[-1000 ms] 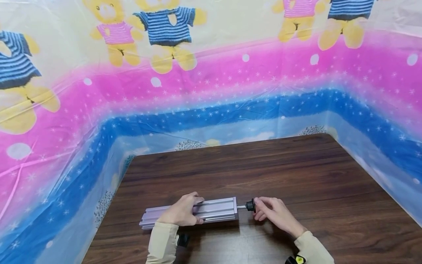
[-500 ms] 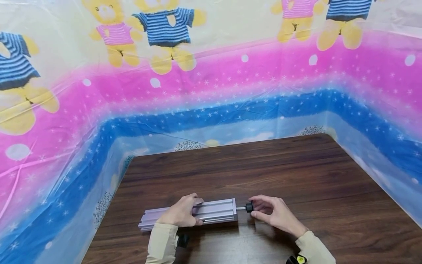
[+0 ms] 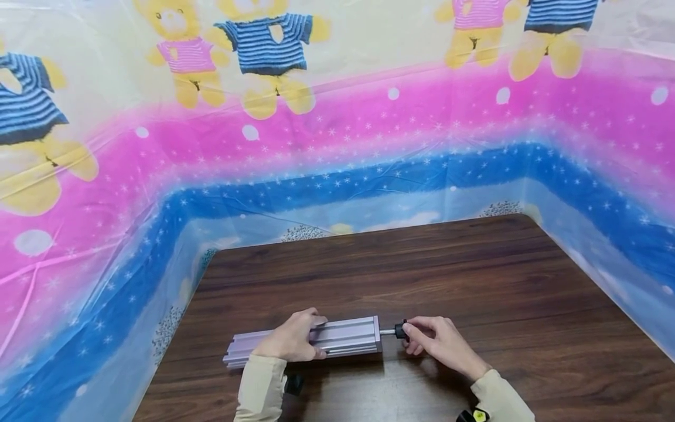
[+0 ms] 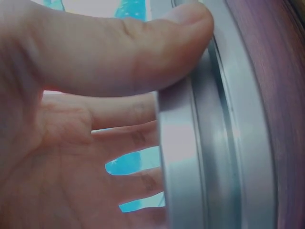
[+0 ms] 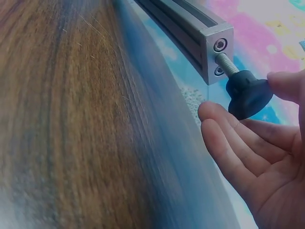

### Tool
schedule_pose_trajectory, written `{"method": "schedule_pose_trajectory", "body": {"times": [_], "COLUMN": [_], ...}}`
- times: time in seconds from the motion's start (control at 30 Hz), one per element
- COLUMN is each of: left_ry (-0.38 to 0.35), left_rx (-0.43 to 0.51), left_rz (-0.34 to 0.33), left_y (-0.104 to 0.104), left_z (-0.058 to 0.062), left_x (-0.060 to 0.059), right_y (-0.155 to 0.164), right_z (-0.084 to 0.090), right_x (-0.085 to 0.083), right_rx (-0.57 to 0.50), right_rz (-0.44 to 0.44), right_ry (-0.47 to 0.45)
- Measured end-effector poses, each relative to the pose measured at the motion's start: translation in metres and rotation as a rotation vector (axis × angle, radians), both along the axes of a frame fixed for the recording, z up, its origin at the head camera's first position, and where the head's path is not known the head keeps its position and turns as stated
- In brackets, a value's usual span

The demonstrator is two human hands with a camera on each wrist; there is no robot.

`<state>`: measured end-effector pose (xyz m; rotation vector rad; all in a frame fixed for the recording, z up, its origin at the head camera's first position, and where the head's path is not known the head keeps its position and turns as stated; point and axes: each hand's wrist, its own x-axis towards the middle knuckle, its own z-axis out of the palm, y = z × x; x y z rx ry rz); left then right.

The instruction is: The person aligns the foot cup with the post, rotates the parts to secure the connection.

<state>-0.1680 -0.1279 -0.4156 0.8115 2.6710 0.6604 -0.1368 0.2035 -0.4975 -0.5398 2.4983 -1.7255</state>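
We see the dark wooden table [image 3: 474,275] bare from its far edge down to the silver grooved aluminium bar [image 3: 343,337], which lies crosswise near the near edge. Our left hand [image 3: 292,343] clasps the bar; our right hand [image 3: 437,343] pinches the black knob [image 3: 399,331] at its right end. The bear-printed plastic sheet [image 3: 337,146] walls the far and side edges.
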Motion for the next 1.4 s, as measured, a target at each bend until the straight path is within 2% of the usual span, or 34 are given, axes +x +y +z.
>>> {"method": "schedule_pose_trajectory", "body": {"times": [0.27,0.4,0.57,0.77,0.87,1.0,1.2,1.4], "left_ry": [0.019,0.04,0.069,0.034,0.054,0.069,0.04,0.021], "left_rx": [0.004,0.007,-0.004,0.014,0.012,0.001,0.024,0.05], "left_rz": [-0.018,-0.023,-0.041,-0.028,-0.039,-0.045,-0.029,-0.037], "left_y": [-0.0018,-0.0033,-0.0036,-0.0038,-0.0032,-0.0024,-0.0014,-0.0006], "left_z": [-0.0023,-0.0018,-0.0003,-0.002,-0.0015,-0.0018,-0.0037,-0.0057], "left_x": [-0.0024,-0.0035,-0.0047,-0.0055,-0.0052,-0.005,-0.0045,-0.0041], "right_y": [-0.0012,0.001,0.0019,0.0006,0.0004,0.0002,-0.0006,-0.0006], "right_z": [-0.0026,-0.0043,-0.0052,-0.0033,-0.0024,-0.002,-0.0015,-0.0015], "right_x": [-0.0004,0.0011,0.0,-0.0005,-0.0004,-0.001,-0.003,-0.0041], "right_rx": [0.011,-0.019,-0.045,-0.041,-0.031,-0.027,-0.059,-0.038], "right_rz": [-0.031,-0.038,0.02,0.014,-0.009,-0.021,-0.017,-0.022], "right_ry": [-0.06,0.046,0.198,0.213,0.212,0.184,0.064,-0.029]}}
